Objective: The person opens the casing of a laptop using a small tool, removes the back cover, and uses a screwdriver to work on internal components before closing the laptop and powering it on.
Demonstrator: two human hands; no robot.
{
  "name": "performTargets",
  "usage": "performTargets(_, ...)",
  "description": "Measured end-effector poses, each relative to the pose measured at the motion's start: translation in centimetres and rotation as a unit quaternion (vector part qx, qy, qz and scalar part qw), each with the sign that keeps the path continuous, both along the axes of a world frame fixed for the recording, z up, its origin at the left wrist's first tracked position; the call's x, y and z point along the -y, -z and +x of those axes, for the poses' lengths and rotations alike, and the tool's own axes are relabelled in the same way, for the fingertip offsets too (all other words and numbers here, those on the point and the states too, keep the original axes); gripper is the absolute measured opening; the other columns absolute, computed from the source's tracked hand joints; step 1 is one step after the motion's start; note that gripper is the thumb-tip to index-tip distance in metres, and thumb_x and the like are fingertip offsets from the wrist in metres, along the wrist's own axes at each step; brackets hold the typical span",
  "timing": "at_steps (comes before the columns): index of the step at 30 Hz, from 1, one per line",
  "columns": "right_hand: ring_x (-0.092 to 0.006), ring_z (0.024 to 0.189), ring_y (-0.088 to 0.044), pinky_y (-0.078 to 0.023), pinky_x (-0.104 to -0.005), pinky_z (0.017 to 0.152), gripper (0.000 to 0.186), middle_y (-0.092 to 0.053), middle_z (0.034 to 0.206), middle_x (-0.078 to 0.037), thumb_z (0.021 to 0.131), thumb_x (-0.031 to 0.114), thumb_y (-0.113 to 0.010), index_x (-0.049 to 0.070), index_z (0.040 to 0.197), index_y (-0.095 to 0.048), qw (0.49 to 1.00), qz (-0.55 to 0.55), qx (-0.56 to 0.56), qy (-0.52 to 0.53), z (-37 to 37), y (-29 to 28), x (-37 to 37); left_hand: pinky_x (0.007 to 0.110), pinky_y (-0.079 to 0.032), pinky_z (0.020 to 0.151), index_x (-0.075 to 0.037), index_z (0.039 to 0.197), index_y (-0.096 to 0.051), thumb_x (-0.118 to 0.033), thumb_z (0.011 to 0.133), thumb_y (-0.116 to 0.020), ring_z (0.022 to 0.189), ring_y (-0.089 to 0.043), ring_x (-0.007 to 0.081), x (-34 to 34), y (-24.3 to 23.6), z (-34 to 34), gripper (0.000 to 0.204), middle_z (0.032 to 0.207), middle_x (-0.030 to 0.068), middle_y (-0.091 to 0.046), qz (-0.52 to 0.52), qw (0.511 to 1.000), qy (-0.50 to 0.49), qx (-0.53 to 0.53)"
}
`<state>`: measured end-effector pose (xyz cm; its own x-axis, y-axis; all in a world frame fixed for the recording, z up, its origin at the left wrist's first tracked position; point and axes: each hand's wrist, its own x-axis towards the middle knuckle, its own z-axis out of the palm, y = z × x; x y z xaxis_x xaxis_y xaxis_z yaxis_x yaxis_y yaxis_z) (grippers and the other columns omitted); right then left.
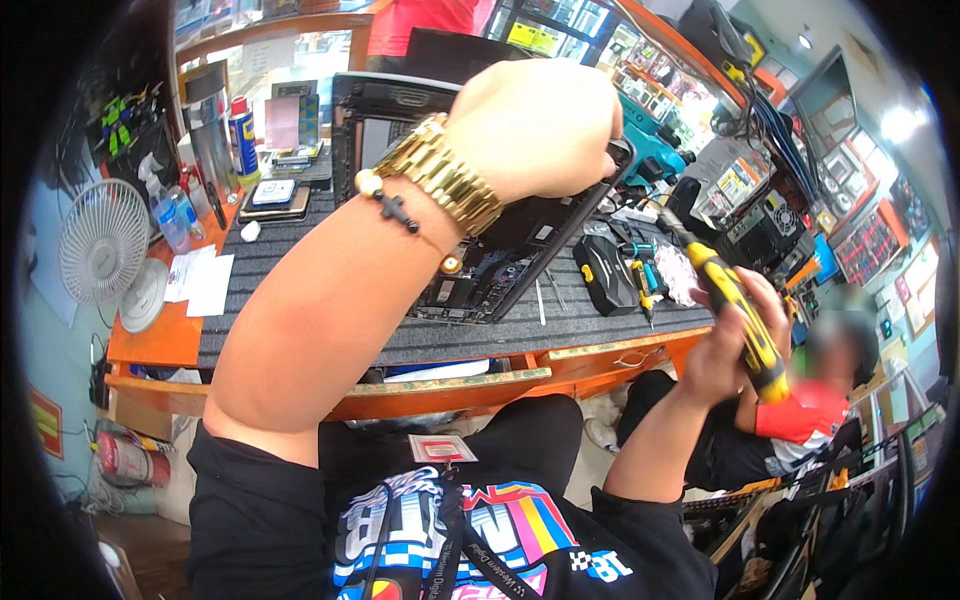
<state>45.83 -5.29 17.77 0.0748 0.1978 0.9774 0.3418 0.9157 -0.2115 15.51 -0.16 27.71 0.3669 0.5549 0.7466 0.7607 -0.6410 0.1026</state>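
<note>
An opened-up dark laptop (492, 276) stands on a grey striped mat (262, 320), its inner parts exposed. My left hand (540, 130) is curled at its upper right edge, the fingers mostly hidden behind the back of the hand; the wrist and forearm cover part of the laptop. My right hand (728, 345) grips a yellow and black screwdriver (730, 300), raised at the right of the desk with its tip pointing up and left. Beside the laptop lie a black and yellow tool case (602, 275), small drivers (640, 280) and thin metal picks (542, 310).
A white fan (103, 240), spray bottle (160, 200) and papers (207, 285) are on the left. Computer cases (760, 235) stand back right. An orange drawer (440, 398) juts out below the mat. Another person (800, 420) sits close on the right; part of someone (420, 20) shows behind the desk.
</note>
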Motion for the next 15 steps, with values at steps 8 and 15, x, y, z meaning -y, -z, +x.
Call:
performTargets(8, -0.0226, 0.117, -0.065, -0.051, -0.0353, 0.107, 0.044, -0.066, 0.126, -0.011, 0.086, 0.0, -0.091, 0.001, 0.124, -0.07, 0.977, -0.204, -0.006, 0.062, 0.3, 14.6, -9.1, 0.04, -0.062, 0.084, -0.002, 0.109, -0.084, -0.031, 0.09, -0.085, 0.092, -0.079, 0.0335, -0.3, 0.4, 0.2, 0.035, 0.098, 0.018, -0.081, 0.05, 0.999, 0.022, -0.002)
performTargets(15, -0.032, 0.118, -0.068, -0.055, -0.0402, 0.104, 0.046, -0.069, 0.127, -0.016, 0.083, 0.002, -0.092, 0.003, 0.124, -0.07, 0.974, -0.191, 0.08, 0.096, 1.6, 18.5, -12.3, 0.04, -0.062, 0.086, 0.0, 0.112, -0.083, -0.03, 0.091, -0.084, 0.094, -0.079, 0.034, 0.5, 0.1, 0.3, 0.036, 0.101, 0.0189, -0.081, 0.027, 0.999, 0.017, -0.011)
